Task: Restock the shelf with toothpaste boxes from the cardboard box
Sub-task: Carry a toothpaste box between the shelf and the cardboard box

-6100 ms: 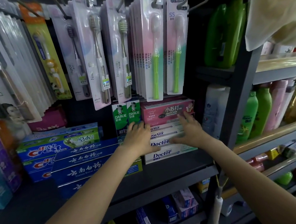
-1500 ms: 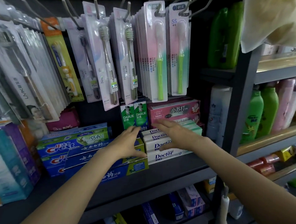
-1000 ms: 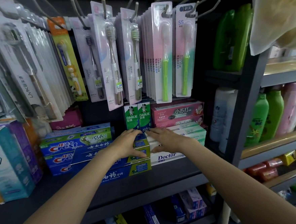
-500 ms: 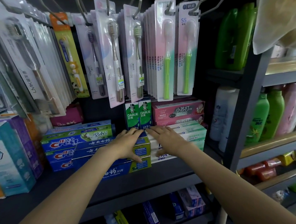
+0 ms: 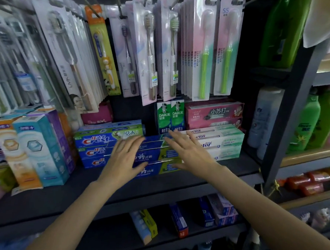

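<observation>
A stack of long blue toothpaste boxes (image 5: 158,158) with white Chinese lettering and green-and-yellow ends is seen lying flat near the front of the dark shelf (image 5: 183,180), between a pile of blue and green Crest boxes (image 5: 95,141) on the left and a pile of white and pale-green Doctor boxes (image 5: 220,142) on the right. The left hand (image 5: 123,159) is laid over the left part of the blue stack with its fingers straight and spread; nothing is gripped. The right hand (image 5: 189,152) is held flat with straight, spread fingers over the seam between the blue stack and the Doctor boxes, and whether it presses on them or only hovers cannot be told.

Two upright green Darlie boxes (image 5: 171,116) are stood behind the blue stack, with pink baking-soda toothpaste boxes (image 5: 214,113) beside them on top of the Doctor pile. Carded toothbrushes (image 5: 203,44) are hung on hooks above.

Much of the blue boxes' lettering is covered by the hands, and the first letters of the Doctor name are hidden by the right hand. The hands are blurred at the fingertips. The lower ends of the Darlie boxes are masked by the stack in front. The cardboard box is not shown in the view, and the packs at the far left are smeared.
</observation>
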Action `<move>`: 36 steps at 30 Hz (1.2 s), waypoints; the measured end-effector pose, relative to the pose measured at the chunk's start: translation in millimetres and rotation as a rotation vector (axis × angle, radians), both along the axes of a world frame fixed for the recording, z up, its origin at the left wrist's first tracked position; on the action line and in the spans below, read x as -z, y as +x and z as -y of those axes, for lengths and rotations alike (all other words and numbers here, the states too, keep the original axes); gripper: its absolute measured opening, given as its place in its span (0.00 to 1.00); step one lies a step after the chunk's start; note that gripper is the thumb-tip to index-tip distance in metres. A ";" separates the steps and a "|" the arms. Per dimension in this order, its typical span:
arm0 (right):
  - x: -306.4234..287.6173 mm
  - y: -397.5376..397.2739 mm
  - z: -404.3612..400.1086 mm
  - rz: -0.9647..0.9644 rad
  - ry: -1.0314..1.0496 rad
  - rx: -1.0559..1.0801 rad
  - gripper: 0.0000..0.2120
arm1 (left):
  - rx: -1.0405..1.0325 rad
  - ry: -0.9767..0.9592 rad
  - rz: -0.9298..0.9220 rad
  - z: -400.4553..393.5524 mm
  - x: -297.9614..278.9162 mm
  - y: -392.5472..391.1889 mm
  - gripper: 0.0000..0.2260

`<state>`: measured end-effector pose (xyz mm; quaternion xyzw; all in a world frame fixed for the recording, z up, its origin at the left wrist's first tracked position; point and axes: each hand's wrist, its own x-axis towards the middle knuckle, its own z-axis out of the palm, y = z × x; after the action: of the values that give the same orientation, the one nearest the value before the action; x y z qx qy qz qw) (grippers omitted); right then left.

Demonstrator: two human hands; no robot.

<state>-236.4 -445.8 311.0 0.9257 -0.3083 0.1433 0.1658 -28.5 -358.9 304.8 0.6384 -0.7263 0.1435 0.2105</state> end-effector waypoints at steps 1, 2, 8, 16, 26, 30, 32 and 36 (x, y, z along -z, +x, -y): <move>1.2 3.7 -0.6 -0.015 -0.016 0.008 0.42 | -0.053 0.031 -0.031 -8.8 4.6 12.7 0.34; 0.8 7.3 0.9 -0.050 0.034 0.036 0.42 | -0.102 0.069 -0.088 -16.9 7.7 24.4 0.36; -17.6 45.1 -1.7 -0.194 0.169 0.039 0.44 | -0.165 0.273 -0.479 -42.6 16.6 56.3 0.40; -9.9 78.0 -9.7 -0.224 0.218 0.097 0.45 | -0.179 0.153 -0.597 -45.6 23.8 50.1 0.38; -4.9 71.2 -9.0 -0.197 0.174 0.057 0.40 | -0.170 0.175 -0.892 -42.2 20.0 51.9 0.32; -7.1 72.8 -10.4 -0.203 0.194 0.073 0.38 | -0.194 0.182 -0.855 -40.4 14.1 50.0 0.30; -7.9 73.7 -11.5 -0.182 0.207 0.081 0.34 | -0.202 0.188 -0.854 -39.8 13.9 50.5 0.29; -4.7 77.4 -13.5 -0.157 0.204 0.111 0.31 | -0.209 0.205 -0.808 -36.8 15.2 56.5 0.24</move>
<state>-159.0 -432.3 315.7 0.9276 -0.3583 0.0287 0.1019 28.0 -322.2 289.6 0.7311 -0.5274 -0.1702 0.3978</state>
